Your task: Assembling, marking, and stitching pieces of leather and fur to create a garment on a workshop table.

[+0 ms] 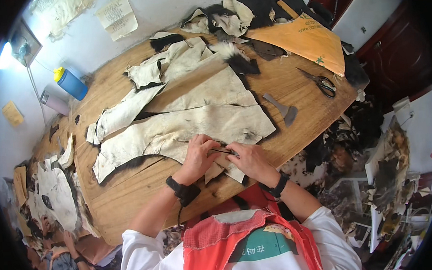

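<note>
Pale hides (183,124) with dark fur along their edges lie flesh side up on the wooden table. My left hand (199,156) is closed, thumb and fingers pinching the near edge of the closest hide. Just to its right, my right hand (250,160) is also closed on that edge, fingertips bent toward the left hand. A thin dark strip (220,150) runs between the fingertips; whether it is fur or a tool, I cannot tell. Below my hands, small pale flaps (235,174) hang toward the table's front edge.
On the table's right lie black-handled scissors (327,86), a flat metal blade (288,112) and an orange envelope (301,40). Dark pelts (253,8) are heaped at the back. A blue bottle (70,84) stands far left. Another person's arm (75,252) shows lower left, beside more hides.
</note>
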`<action>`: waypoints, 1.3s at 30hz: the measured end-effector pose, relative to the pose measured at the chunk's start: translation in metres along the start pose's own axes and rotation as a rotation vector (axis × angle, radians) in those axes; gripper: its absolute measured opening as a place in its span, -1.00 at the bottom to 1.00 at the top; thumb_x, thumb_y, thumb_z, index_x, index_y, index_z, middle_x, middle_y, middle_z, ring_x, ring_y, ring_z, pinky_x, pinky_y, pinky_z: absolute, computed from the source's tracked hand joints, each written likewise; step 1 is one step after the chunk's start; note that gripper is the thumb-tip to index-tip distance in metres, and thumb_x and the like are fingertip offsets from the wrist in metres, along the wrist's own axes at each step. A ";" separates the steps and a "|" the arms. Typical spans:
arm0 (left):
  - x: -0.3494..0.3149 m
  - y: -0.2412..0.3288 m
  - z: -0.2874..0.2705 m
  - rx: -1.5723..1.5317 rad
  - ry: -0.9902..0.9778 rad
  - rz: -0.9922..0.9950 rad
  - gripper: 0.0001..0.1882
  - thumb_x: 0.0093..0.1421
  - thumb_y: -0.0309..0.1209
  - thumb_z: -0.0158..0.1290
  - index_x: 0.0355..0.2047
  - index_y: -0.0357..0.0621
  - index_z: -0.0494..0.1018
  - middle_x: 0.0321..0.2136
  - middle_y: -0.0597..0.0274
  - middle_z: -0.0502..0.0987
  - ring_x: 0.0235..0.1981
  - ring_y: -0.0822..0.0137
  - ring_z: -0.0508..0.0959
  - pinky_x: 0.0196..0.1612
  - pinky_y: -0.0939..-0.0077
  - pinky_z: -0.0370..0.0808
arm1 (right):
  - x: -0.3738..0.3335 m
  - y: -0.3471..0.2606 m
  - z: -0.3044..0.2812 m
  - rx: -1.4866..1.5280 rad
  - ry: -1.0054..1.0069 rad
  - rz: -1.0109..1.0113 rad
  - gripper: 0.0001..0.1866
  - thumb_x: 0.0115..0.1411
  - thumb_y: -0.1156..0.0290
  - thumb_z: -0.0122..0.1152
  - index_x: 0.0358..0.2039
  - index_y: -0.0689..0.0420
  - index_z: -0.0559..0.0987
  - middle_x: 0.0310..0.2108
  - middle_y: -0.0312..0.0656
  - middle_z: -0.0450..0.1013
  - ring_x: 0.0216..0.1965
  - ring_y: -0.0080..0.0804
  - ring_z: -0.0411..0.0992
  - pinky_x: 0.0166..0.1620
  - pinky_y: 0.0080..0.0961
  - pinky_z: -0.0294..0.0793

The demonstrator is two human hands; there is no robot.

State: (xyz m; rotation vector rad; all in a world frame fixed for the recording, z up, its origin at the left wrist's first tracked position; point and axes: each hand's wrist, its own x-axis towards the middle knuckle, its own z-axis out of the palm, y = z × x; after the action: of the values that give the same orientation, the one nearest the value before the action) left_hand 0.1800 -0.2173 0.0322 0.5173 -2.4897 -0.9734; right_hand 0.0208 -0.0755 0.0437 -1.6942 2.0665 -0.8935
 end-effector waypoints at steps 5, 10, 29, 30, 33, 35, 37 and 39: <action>0.000 -0.003 0.000 -0.014 -0.020 0.010 -0.73 -0.03 -0.48 0.33 -0.25 -0.06 0.63 -0.26 0.19 0.50 -0.11 0.11 0.45 0.01 0.26 0.38 | 0.000 0.000 0.002 -0.007 0.035 -0.024 -0.79 0.14 0.33 0.33 -0.24 0.10 0.59 -0.36 -0.10 0.58 -0.34 -0.09 0.57 -0.32 -0.26 0.52; 0.001 -0.001 0.004 -0.009 -0.005 0.009 -0.77 -0.03 -0.49 0.32 -0.30 -0.05 0.64 -0.29 0.21 0.50 -0.14 0.12 0.45 0.00 0.26 0.37 | 0.002 0.002 0.004 -0.084 0.045 -0.097 -0.84 0.15 0.35 0.31 -0.28 0.10 0.59 -0.43 -0.10 0.56 -0.37 -0.09 0.55 -0.34 -0.25 0.51; 0.002 -0.006 0.011 0.072 0.062 -0.014 -0.89 0.01 -0.38 0.30 -0.40 0.04 0.67 -0.35 0.36 0.55 -0.19 0.22 0.45 -0.09 0.30 0.29 | 0.024 -0.003 -0.015 -0.091 -0.042 -0.067 -0.90 0.14 0.36 0.27 -0.42 0.08 0.57 -0.51 -0.06 0.53 -0.48 -0.08 0.54 -0.42 -0.21 0.48; 0.002 -0.008 0.013 0.062 0.064 -0.007 -0.89 0.00 -0.38 0.32 -0.41 0.04 0.67 -0.36 0.37 0.55 -0.20 0.23 0.46 -0.09 0.30 0.29 | 0.029 -0.003 -0.026 -0.100 -0.106 -0.056 -0.89 0.19 0.37 0.23 -0.44 0.09 0.55 -0.50 -0.06 0.54 -0.46 -0.08 0.55 -0.40 -0.19 0.49; 0.003 -0.008 0.013 0.052 0.059 -0.021 -0.89 -0.02 -0.38 0.33 -0.42 0.04 0.67 -0.37 0.39 0.56 -0.20 0.23 0.46 -0.09 0.31 0.30 | 0.053 -0.001 -0.050 0.081 -0.185 -0.118 -0.90 0.23 0.38 0.17 -0.38 0.10 0.57 -0.46 -0.07 0.53 -0.40 -0.07 0.54 -0.34 -0.21 0.50; 0.003 -0.008 0.014 0.042 0.064 -0.026 -0.90 -0.02 -0.38 0.33 -0.43 0.04 0.67 -0.38 0.40 0.56 -0.20 0.24 0.46 -0.09 0.31 0.30 | 0.056 0.008 -0.044 0.119 -0.215 -0.169 -0.91 0.22 0.39 0.17 -0.36 0.11 0.58 -0.44 -0.10 0.52 -0.37 -0.08 0.54 -0.32 -0.23 0.50; 0.005 -0.008 0.014 0.035 0.071 -0.036 -0.90 -0.02 -0.38 0.33 -0.44 0.05 0.67 -0.38 0.41 0.56 -0.21 0.24 0.46 -0.09 0.31 0.29 | 0.059 0.018 -0.036 0.160 -0.247 -0.225 -0.91 0.22 0.41 0.17 -0.34 0.11 0.59 -0.42 -0.12 0.52 -0.35 -0.09 0.53 -0.30 -0.26 0.49; 0.006 -0.007 0.014 0.026 0.071 -0.028 -0.91 -0.01 -0.39 0.32 -0.43 0.06 0.67 -0.37 0.41 0.57 -0.21 0.25 0.46 -0.09 0.32 0.29 | 0.057 0.024 -0.030 0.134 -0.230 -0.226 -0.91 0.20 0.42 0.17 -0.34 0.12 0.59 -0.41 -0.15 0.50 -0.35 -0.10 0.51 -0.29 -0.28 0.49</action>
State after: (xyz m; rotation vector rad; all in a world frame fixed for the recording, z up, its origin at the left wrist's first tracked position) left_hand 0.1694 -0.2171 0.0187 0.5864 -2.4407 -0.9180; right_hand -0.0289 -0.1202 0.0585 -1.8850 1.6559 -0.8367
